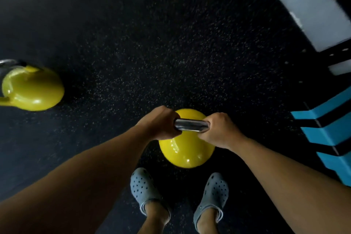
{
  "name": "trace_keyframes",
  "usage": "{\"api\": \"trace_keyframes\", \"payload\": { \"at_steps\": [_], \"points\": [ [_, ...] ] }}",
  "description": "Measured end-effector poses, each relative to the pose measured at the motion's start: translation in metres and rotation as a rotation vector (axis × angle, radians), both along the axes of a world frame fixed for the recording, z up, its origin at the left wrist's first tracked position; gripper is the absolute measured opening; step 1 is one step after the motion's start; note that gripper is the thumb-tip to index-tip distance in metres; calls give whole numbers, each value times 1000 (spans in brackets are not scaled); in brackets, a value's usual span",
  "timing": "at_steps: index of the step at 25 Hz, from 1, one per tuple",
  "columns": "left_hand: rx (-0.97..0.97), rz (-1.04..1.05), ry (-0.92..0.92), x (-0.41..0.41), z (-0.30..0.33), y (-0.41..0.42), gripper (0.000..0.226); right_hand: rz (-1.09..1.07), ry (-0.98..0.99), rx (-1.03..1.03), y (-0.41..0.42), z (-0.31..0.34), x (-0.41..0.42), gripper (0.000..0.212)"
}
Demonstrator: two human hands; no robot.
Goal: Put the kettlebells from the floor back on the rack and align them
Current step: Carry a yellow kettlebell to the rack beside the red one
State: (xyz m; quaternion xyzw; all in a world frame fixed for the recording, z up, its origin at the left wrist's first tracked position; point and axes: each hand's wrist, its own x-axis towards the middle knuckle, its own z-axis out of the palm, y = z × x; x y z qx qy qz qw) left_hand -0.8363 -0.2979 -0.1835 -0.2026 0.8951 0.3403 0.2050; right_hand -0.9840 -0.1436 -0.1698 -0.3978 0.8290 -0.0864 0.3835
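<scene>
Head view: round shiny yellow kettlebell [187, 150] w/ chrome handle [191, 125] looked heavy, slippery.
Hold: left hand [161, 123] & right hand [218, 129] fingers were wrapped tight on handle ends.

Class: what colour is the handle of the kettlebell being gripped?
Shiny silver handle, head view.

The scene is dimly lit. Small glare spots are seen on the yellow kettlebell [187, 150] from overhead light. The second kettlebell [32, 89] is smeared by blur, and the edges are bent by wide-angle distortion.
</scene>
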Motion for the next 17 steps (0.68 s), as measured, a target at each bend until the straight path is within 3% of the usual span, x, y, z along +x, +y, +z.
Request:
{"api": "trace_keyframes", "payload": {
  "at_steps": [10,13,17],
  "points": [
    [-235,-331,242,-221,148,-65,23,-323,197,-122,-28,139,-171,17],
    [-344,-390,348,-295,186,-85,21,-382,280,-156,-45,177,-234,33],
    [-367,-446,495,-402,233,-111,16,-493,462,-190,-63,225,-316,32]
  ]
}}
